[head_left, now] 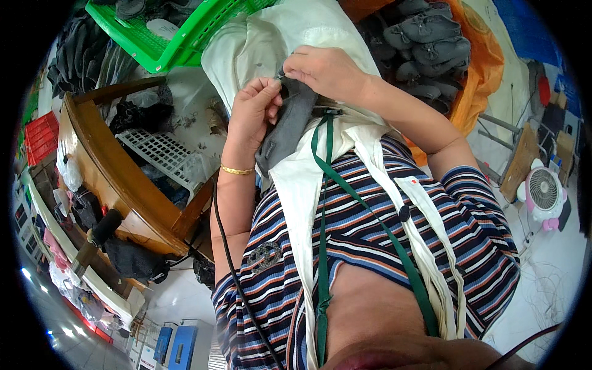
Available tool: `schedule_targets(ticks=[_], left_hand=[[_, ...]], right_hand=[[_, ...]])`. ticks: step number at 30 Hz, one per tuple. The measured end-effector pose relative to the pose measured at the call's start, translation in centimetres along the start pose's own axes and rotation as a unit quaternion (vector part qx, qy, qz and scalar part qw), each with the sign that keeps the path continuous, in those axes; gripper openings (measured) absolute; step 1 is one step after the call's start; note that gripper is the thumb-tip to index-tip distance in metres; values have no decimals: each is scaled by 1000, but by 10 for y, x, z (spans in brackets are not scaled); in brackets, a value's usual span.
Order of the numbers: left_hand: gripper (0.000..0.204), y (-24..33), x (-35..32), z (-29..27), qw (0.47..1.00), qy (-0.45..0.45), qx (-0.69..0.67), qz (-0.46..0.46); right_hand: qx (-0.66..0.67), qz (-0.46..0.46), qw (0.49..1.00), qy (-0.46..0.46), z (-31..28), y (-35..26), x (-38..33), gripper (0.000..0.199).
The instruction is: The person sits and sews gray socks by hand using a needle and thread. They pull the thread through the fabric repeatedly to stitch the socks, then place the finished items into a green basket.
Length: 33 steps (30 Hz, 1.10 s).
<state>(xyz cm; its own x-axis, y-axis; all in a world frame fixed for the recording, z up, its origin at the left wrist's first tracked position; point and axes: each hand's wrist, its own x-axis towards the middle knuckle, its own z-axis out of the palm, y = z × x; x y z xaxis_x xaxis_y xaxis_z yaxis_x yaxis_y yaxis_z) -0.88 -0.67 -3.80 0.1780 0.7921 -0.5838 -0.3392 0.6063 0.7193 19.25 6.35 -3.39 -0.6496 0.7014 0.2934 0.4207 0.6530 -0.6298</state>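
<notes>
A white apron [296, 185] covers the person's lap, and on it lies a grey shoe upper [287, 132], its top end caught between both hands. The right hand [324, 71] pinches the upper's top edge with thumb and fingers closed, while the left hand [254, 111] clamps its left side just beside it. Behind them, an orange sack [478, 68] holds more grey uppers [425, 43], a green crate [179, 31] sits at upper left, a wooden table [117, 179] curves to the left, and a small fan [544, 192] stands well apart at right.

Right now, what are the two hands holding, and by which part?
Both grip one grey fabric shoe piece: the left hand pinches its left edge near the top, the right hand pinches its top end, fingertips close together.
</notes>
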Motion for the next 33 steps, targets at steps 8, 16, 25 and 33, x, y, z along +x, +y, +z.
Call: schedule_targets(ticks=[8, 16, 25, 33], left_hand=[[14, -2, 6, -1, 981, 51, 153, 107], [16, -14, 10, 8, 994, 28, 75, 70], [16, -19, 15, 6, 958, 84, 225, 157], [13, -22, 17, 10, 925, 93, 270, 250]], right_hand=[[-70, -5, 997, -39, 2, 7, 4, 7], [44, 24, 998, 22, 20, 0, -2, 7], [532, 206, 796, 203, -79, 29, 11, 7], [627, 213, 632, 403, -127, 110, -28, 19]])
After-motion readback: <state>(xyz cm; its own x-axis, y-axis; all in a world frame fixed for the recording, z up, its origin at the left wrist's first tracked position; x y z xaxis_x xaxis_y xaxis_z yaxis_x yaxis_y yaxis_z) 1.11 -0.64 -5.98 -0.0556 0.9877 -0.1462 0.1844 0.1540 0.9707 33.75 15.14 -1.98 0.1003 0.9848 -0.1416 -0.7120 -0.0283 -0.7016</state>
